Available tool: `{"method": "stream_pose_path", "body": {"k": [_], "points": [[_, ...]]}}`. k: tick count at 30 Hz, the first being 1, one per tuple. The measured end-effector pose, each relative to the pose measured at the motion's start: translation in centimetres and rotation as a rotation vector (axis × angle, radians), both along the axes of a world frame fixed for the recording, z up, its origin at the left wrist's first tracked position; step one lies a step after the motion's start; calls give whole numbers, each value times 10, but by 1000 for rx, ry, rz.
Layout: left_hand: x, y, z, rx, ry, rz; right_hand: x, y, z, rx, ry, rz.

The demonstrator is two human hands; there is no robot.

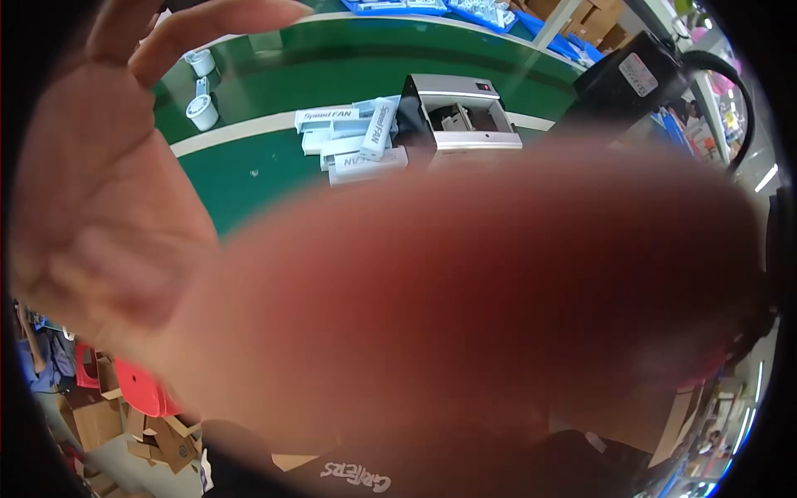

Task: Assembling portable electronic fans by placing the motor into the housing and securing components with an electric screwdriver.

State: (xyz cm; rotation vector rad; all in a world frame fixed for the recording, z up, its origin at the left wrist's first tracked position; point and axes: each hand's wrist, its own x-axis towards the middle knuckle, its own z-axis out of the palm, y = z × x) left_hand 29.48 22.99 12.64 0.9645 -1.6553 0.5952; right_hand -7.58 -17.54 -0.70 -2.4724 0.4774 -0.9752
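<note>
My left hand (pixel 116 166) fills the left side of the view, very near the camera, with its palm showing. Its fingers curve over at the top and point right, apart from the palm, and no object shows in them. A large blurred reddish-brown patch of skin (pixel 481 282), seemingly the thumb of the same hand, spreads across the middle and right. It hides much of the worktable. I cannot make out my right hand. Beyond the skin, several slim white and pale-blue boxes (pixel 353 137) lie in a loose pile beside a silver and black machine (pixel 473 133) with an open top.
Two white round plastic parts with handles (pixel 202 108) lie on the green worktable (pixel 257 75). Blue trays (pixel 481 12) of small parts line the far edge. A black device with a cable (pixel 635 75) stands right. Red stools (pixel 145 386) and cardboard boxes (pixel 95 419) are lower left.
</note>
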Motion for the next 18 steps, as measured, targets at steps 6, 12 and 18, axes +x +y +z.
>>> {"method": "stream_pose_path", "body": {"k": [6, 12, 18], "points": [[-162, -141, 83, 43, -27, 306, 7, 25, -5, 195, -18, 123], [-202, -195, 84, 17, -58, 449, 4, 25, -11, 284, -79, 182], [-195, -151, 69, 78, 11, 450, 13, 8, 0, 332, -159, 305]]}}
